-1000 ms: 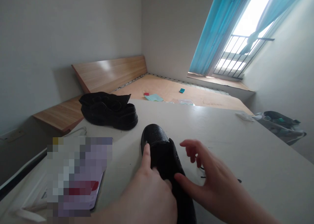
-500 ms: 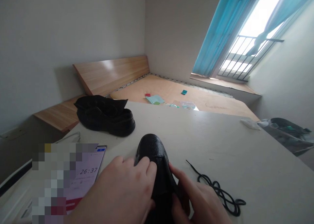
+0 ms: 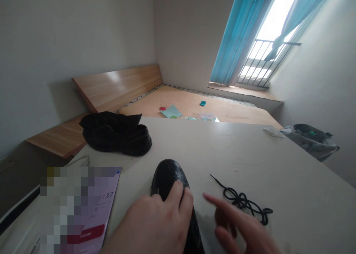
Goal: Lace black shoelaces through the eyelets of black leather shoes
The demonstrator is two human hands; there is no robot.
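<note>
A black leather shoe [image 3: 168, 179] lies on the white tabletop [image 3: 244, 153], toe pointing away from me, its heel end running out of view at the bottom. My left hand [image 3: 154, 224] grips it from above, with the fingers over the vamp. My right hand [image 3: 239, 228] is off the shoe, open, with the index finger stretched toward it. Just beyond those fingers sits a loosely coiled black shoelace [image 3: 241, 201]. A black shoe pair [image 3: 115, 135] rests at the table's far left.
A phone [image 3: 94, 209], partly blurred out, lies at the table's left edge. Beyond the table are a low wooden bed frame [image 3: 189, 109] with small papers, a barred window [image 3: 258, 57] with blue curtains, and a grey bin [image 3: 310, 139].
My right hand has let go of the shoe and moved right, leaving the shoelace in full view. My left hand has shifted further onto the shoe's toe end.
</note>
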